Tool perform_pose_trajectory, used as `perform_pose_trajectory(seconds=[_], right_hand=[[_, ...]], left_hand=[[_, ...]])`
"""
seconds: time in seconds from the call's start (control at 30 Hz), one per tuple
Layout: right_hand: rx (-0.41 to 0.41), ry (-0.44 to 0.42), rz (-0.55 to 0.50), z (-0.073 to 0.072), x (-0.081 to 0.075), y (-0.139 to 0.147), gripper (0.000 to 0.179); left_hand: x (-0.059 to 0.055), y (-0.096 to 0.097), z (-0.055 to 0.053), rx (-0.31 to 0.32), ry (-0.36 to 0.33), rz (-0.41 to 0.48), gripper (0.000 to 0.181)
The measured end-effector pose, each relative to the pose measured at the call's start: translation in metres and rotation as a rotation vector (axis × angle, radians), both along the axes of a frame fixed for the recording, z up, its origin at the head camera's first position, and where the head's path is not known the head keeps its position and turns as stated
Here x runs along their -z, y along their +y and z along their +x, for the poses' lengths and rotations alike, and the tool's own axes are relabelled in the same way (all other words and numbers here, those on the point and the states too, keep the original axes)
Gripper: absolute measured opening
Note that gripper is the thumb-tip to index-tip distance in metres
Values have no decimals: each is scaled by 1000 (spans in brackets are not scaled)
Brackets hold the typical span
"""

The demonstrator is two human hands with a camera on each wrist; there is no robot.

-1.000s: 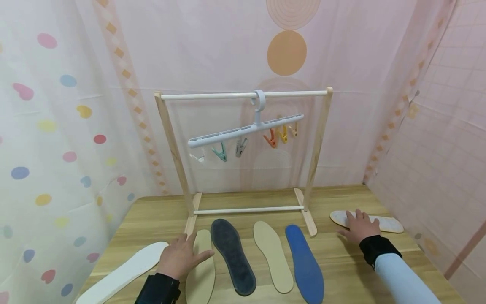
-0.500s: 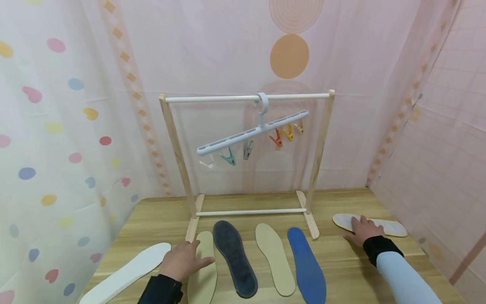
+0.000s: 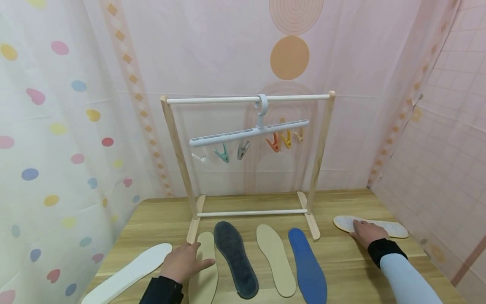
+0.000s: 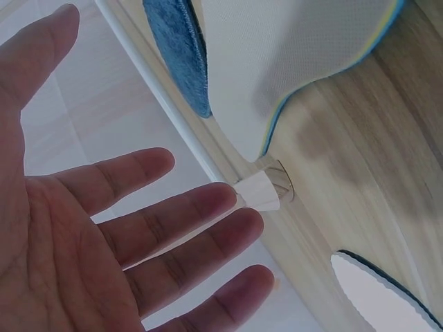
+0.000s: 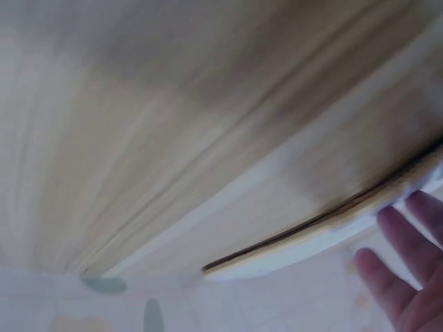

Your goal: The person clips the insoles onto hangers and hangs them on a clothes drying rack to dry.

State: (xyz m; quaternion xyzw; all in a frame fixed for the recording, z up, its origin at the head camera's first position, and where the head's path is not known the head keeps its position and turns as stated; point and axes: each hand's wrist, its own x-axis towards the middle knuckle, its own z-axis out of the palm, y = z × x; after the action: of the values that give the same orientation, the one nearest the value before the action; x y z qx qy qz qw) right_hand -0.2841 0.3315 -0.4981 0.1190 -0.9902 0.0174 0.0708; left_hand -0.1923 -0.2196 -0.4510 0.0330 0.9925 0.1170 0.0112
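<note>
My left hand point(image 3: 182, 261) is held over the first beige insole point(image 3: 203, 270), fingers and thumb spread; its palm side holds nothing in the left wrist view. To its left lies a thick white insole point(image 3: 130, 270), and to its right a dark grey insole point(image 3: 236, 258). Farther right are a second beige insole point(image 3: 276, 259) and a blue insole point(image 3: 307, 265). At the far right my right hand point(image 3: 370, 233) is on a pale grey-white insole point(image 3: 396, 229). In the right wrist view, extended fingers point(image 5: 408, 238) touch that insole, which lies flat; the thumb is hidden there.
A wooden rack point(image 3: 319, 164) with white rods stands behind the insoles. From its top rod hangs a light blue hanger point(image 3: 243, 134), tilted, with several clips such as the green clip point(image 3: 222, 153) and the orange clip point(image 3: 273, 143). Patterned curtains point(image 3: 212, 50) enclose the wooden table point(image 3: 159, 211).
My right hand has slid slightly right over the pale insole, its fingers less spread. The left hand barely moves. The hanger has swung on the rod, and the head view has shifted slightly.
</note>
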Motion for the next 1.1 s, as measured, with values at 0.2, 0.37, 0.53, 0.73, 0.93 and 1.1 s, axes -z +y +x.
perform_pose_trajectory(seconds=[0.2, 0.37, 0.53, 0.73, 0.93, 1.1], right_hand=[[-101, 136, 38, 2, 9, 4, 24], [-124, 160, 41, 5, 10, 1, 20], [-88, 107, 35, 4, 6, -2, 16], [-41, 116, 51, 7, 5, -4, 13], [-14, 220, 52, 11, 1, -9, 11], [39, 259, 47, 11, -6, -13, 9]], left_hand=[[0, 0, 0, -1, -11, 11, 74], [0, 2, 1, -2, -17, 18, 73], [-1, 4, 2, -4, -18, 13, 74], [-1, 6, 2, -10, -38, 3, 75], [0, 5, 3, -15, -39, 9, 74], [1, 5, 3, -1, -18, 17, 72]])
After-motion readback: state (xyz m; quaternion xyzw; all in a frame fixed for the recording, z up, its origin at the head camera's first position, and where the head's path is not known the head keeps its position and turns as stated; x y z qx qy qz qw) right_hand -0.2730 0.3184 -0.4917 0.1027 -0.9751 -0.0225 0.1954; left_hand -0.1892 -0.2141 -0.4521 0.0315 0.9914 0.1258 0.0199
